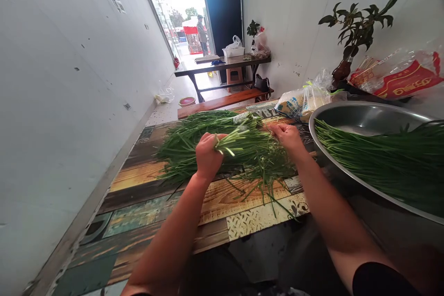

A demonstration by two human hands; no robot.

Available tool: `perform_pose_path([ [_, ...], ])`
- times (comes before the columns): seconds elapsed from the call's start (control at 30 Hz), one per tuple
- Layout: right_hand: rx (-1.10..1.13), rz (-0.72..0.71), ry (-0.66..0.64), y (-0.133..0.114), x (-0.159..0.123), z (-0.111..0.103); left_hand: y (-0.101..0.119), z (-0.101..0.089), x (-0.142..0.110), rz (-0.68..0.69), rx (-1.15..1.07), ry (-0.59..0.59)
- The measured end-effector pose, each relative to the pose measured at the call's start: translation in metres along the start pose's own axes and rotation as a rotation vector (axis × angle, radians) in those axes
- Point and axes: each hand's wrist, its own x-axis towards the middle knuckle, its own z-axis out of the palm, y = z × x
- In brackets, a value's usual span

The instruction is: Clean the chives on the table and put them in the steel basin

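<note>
My left hand (209, 156) is closed round a small bunch of garlic chives (234, 139), their pale cut ends pointing right. To the right, my right hand (287, 138) has its fingers pinched together near those ends; whatever it may hold is too small to make out. Beyond and under my left hand lies a big pile of garlic chives (183, 141) on the wood-patterned table (166, 212). Loose trimmings and stray leaves (265, 162) are heaped between the hands, spilling toward the near edge. A patterned band (242, 118) lies across the pile.
At right a large steel basin (314, 136) holds long chives (378, 152). Behind it are plastic bags (305, 101), a potted plant (360, 27) and a red package (409, 78). Further off stand a bench (215, 104) and another table (222, 65), with a person (201, 34) outside the doorway.
</note>
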Motion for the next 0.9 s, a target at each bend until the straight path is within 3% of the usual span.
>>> perform_pose_path([
  [0.1,-0.349,-0.062,0.024,0.014,0.005,0.007,-0.003,0.0,0.0,-0.058,0.014,0.068],
  [0.2,-0.646,-0.127,0.003,0.022,0.007,0.014,0.0,0.0,-0.001,-0.058,0.008,0.036],
  [0.4,-0.776,-0.18,-0.088,0.028,0.008,0.018,0.005,0.002,-0.003,-0.142,-0.061,0.043],
  [0.53,-0.643,-0.236,-0.015,0.021,0.007,0.012,0.004,0.005,-0.003,-0.219,-0.126,0.084],
  [0.7,-0.331,-0.314,0.068,0.003,0.001,0.007,0.007,0.004,-0.001,-0.177,-0.068,0.083],
  [0.8,-0.025,-0.218,0.067,-0.007,-0.005,0.01,0.007,0.003,0.0,-0.125,-0.057,0.058],
  [0.9,0.23,-0.139,-0.034,-0.019,-0.012,0.015,0.008,0.004,0.0,-0.099,-0.052,0.033],
])
